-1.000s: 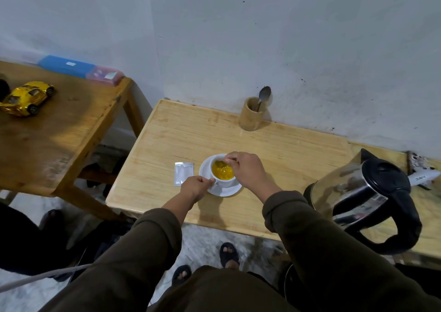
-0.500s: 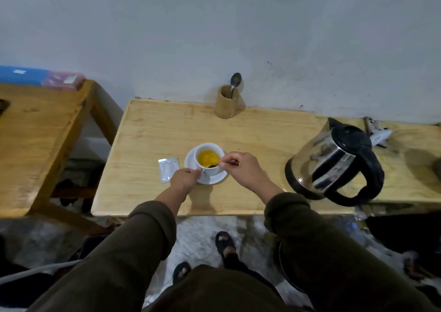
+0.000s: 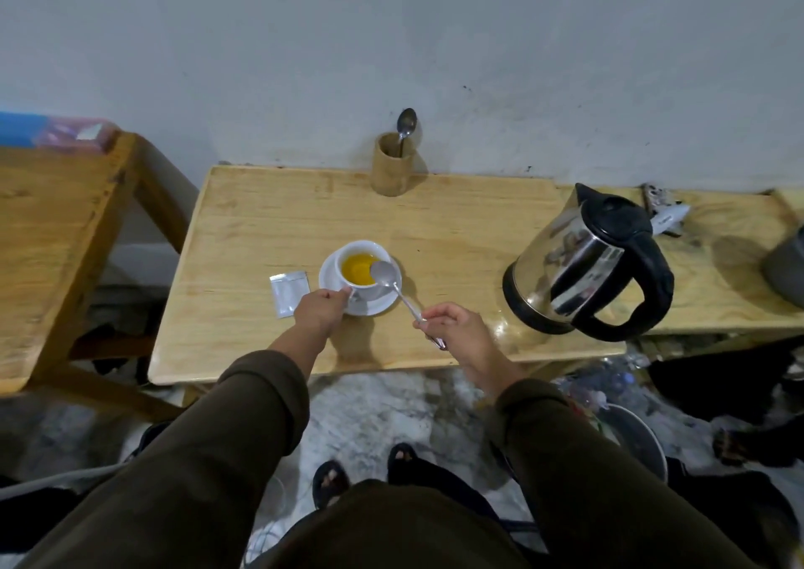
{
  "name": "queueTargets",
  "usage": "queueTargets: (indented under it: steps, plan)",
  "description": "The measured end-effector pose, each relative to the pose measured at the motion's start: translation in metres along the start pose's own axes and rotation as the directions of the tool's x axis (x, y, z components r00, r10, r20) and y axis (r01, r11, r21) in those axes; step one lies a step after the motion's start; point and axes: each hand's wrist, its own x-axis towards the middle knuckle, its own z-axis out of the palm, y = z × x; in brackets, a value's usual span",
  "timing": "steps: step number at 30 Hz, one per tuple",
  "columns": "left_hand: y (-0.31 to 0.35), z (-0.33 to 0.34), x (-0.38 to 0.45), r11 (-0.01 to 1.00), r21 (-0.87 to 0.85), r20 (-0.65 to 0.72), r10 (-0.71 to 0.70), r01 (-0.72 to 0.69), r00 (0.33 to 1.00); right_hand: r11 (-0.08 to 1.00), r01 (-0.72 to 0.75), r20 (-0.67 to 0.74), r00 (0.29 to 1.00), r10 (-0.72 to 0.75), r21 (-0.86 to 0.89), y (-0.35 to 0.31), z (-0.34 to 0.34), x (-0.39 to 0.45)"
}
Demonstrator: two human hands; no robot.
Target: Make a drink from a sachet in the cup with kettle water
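Note:
A white cup (image 3: pixel 353 250) holding yellow drink stands on a white saucer (image 3: pixel 383 303) in the middle of the light wooden table (image 3: pixel 457 229). My left hand (image 3: pixel 319 309) pinches the cup's handle at the near left side. My right hand (image 3: pixel 454 329) grips the handle of a metal spoon (image 3: pixel 393 285), whose bowl hovers over the cup's right rim. The silver sachet (image 3: pixel 288 292) lies flat just left of the saucer. A steel kettle (image 3: pixel 583 259) with black lid and handle stands to the right.
A bamboo holder (image 3: pixel 390 170) with a second spoon (image 3: pixel 406 124) stands at the back by the wall. A darker wooden table (image 3: pixel 52 238) is on the left. A grey pot (image 3: pixel 785 268) and a small white object (image 3: pixel 665 216) sit far right. Feet and clutter show below.
My right hand has drawn back toward me and lifted the spoon out of the drink; its bowl now hangs above the rim. The view has shifted right and up.

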Motion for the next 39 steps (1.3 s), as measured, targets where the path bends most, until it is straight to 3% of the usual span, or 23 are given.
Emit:
queueTargets:
  steps: [7,12,16,21,26,31,39]
  plan:
    - [0.0,0.006,-0.005,0.999,-0.037,-0.038,-0.016,0.014,0.999,0.98,-0.129,-0.118,0.982,0.148,0.15,0.004,-0.018,0.033]
    - [0.0,0.01,-0.006,0.998,-0.064,-0.089,-0.026,0.021,0.996,0.964,-0.267,-0.308,0.916,0.257,0.011,0.017,-0.02,0.069]
    - [-0.001,0.015,-0.007,0.995,-0.086,-0.126,-0.056,0.045,0.99,0.945,-0.319,-0.371,0.888,0.272,-0.071,0.016,-0.021,0.083]
    - [0.0,0.019,-0.008,0.995,-0.079,-0.173,-0.071,0.059,0.982,0.919,-0.314,-0.347,0.912,0.221,-0.239,0.021,-0.023,0.096]
    - [-0.002,0.024,-0.007,0.995,-0.096,-0.209,-0.06,0.041,0.976,0.869,-0.22,-0.165,0.973,0.162,-0.444,0.022,-0.03,0.102]
    - [-0.002,0.025,-0.006,0.994,-0.094,-0.213,-0.069,0.05,0.975,0.819,-0.23,-0.257,0.961,0.105,-0.526,0.015,-0.022,0.101]
    - [-0.006,0.019,-0.002,0.997,-0.049,-0.187,-0.061,0.053,0.98,0.71,-0.279,-0.287,0.951,0.113,-0.646,0.009,-0.018,0.099]
